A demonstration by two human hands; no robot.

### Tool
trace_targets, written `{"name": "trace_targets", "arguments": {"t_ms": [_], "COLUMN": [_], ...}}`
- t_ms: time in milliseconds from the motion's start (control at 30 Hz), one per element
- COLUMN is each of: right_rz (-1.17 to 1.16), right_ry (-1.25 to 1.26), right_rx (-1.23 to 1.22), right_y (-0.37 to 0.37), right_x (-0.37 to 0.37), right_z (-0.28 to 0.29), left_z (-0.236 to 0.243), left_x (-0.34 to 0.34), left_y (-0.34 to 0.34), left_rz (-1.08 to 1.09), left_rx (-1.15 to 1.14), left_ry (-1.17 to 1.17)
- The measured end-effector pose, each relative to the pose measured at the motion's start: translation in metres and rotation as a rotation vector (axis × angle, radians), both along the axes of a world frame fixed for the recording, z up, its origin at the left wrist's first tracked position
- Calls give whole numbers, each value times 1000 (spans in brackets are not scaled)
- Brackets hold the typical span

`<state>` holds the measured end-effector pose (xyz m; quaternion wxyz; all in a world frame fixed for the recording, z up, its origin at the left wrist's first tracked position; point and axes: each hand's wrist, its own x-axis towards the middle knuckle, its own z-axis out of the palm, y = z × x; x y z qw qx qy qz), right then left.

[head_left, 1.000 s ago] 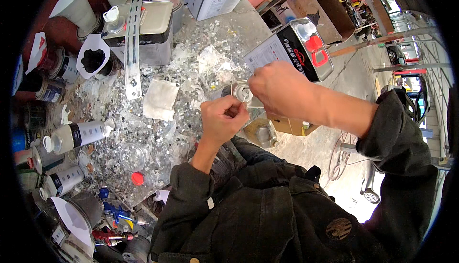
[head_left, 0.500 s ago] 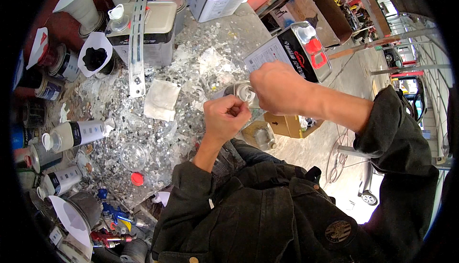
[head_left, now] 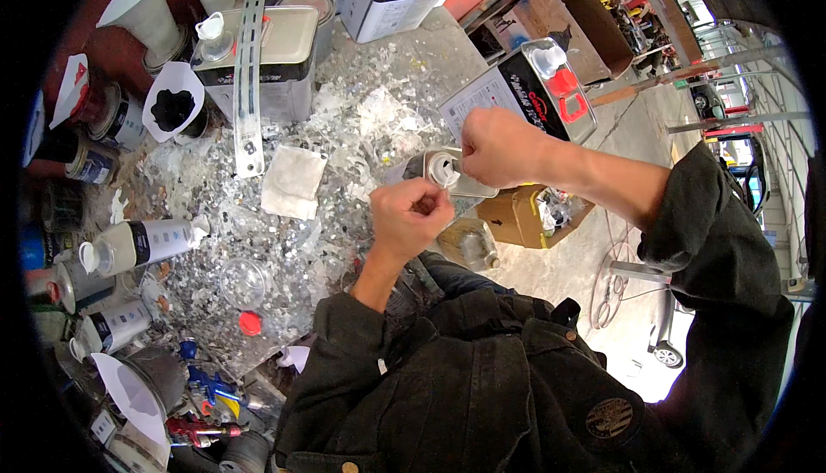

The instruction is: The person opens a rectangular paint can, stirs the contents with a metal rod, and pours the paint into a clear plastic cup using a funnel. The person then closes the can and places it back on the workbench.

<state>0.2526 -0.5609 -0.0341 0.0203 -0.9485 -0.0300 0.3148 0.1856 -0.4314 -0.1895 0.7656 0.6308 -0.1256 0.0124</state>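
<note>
Silver rectangular metal can [head_left: 475,186]: it's sitting between the two hands, near the edge of the grey, paint-flecked bench [head_left: 288,245].
White round plastic spout [head_left: 443,168]: crowning the can's left end; the long axis, as far as it's showing, is running rightward and slightly toward the person.
Right hand [head_left: 503,148]: hugging the can's far side, just right of the spout, fingers curling closed; whether they're pinching anything, I can't tell!
Left hand [head_left: 408,219]: sitting on the can's near side, thumb and finger closing a loop just beside the spout; again, I can't tell what they're holding.
Nearer hand: both are crowding the spout, too close to call.
Around the can: a folded white cloth [head_left: 292,182] is lying left, an open brown cardboard box [head_left: 509,217] sitting right and nearer the person.
</note>
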Motion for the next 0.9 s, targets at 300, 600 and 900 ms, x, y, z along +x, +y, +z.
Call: {"name": "trace_targets", "arguments": {"t_ms": [300, 600, 900], "right_rz": [163, 244, 416], "right_ry": [-146, -154, -142], "right_rx": [58, 144, 95], "right_y": [-8, -8, -12], "right_x": [-5, -11, -11], "right_z": [-4, 11, 25], "left_z": [4, 23, 12], "left_x": [3, 46, -13], "left_y": [5, 25, -40], "left_rz": [-10, -282, 211], "left_rx": [91, 494, 511], "left_ry": [-35, -75, -7]}}
